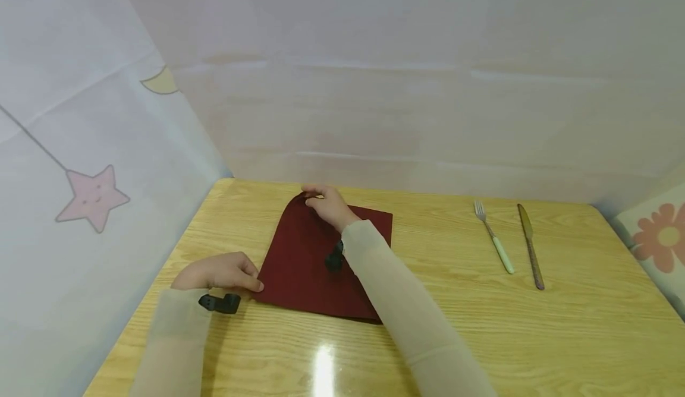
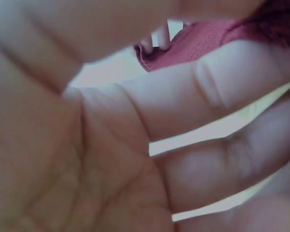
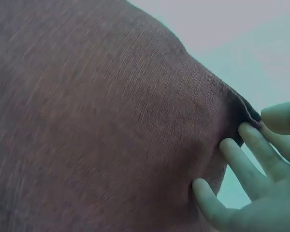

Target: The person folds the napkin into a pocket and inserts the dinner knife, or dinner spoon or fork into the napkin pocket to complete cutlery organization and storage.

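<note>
A dark red cloth napkin (image 1: pixel 316 266) lies on the wooden table, its far left corner lifted. My right hand (image 1: pixel 329 205) pinches that raised corner; in the right wrist view, the thumb and fingers (image 3: pixel 253 176) meet at the cloth's edge (image 3: pixel 183 111). At the near left corner, my left hand (image 1: pixel 227 272) pinches the napkin between thumb and index finger. The left wrist view shows the palm (image 2: pixel 111 159) close up, with the red cloth (image 2: pixel 193 46) at the fingertips. My right forearm crosses over the napkin and hides part of its right side.
On the right of the table (image 1: pixel 428 337) lie a fork (image 1: pixel 497 245) with a pale green handle and a table knife (image 1: pixel 530 245), side by side. A pale sheet wall (image 1: pixel 401 117) stands along the back, with another on the left bearing a pink star (image 1: pixel 93 198).
</note>
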### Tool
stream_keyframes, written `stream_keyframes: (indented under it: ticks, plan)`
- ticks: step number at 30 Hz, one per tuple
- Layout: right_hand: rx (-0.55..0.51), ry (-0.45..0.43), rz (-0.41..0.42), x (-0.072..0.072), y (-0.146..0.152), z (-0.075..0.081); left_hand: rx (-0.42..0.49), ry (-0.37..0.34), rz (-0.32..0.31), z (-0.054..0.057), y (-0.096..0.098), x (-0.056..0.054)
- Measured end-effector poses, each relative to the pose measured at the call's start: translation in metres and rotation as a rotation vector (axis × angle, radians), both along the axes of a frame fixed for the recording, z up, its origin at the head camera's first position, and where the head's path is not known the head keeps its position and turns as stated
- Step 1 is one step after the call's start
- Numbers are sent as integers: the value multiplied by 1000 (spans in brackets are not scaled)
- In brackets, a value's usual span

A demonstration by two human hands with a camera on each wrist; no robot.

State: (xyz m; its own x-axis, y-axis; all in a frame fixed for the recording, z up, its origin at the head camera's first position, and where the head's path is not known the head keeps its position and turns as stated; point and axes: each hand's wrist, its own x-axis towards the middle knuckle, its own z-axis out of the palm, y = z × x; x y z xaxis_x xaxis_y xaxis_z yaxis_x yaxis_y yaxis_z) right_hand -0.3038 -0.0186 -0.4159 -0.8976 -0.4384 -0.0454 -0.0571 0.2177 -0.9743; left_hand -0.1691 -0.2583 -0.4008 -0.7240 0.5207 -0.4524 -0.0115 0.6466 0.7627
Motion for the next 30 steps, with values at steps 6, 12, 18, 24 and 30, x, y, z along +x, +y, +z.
stream_keyframes:
  ticks: [6, 12, 18, 24, 30]
  plan:
    - [14, -65, 106, 1, 2, -12, -37, -19, 19, 1, 2, 1]
    - [60, -47, 143, 5, 13, -13, -58, 29, 26, 0, 9, -3]
    - [172, 56, 66, 14, 43, -3, 17, 116, 120, -15, 13, -14]
    - [131, 137, -62, 36, 96, 13, 163, 45, 222, -22, 14, -21]
    - [146, 12, -88, 57, 144, 12, 215, 54, 292, -24, 13, -22]
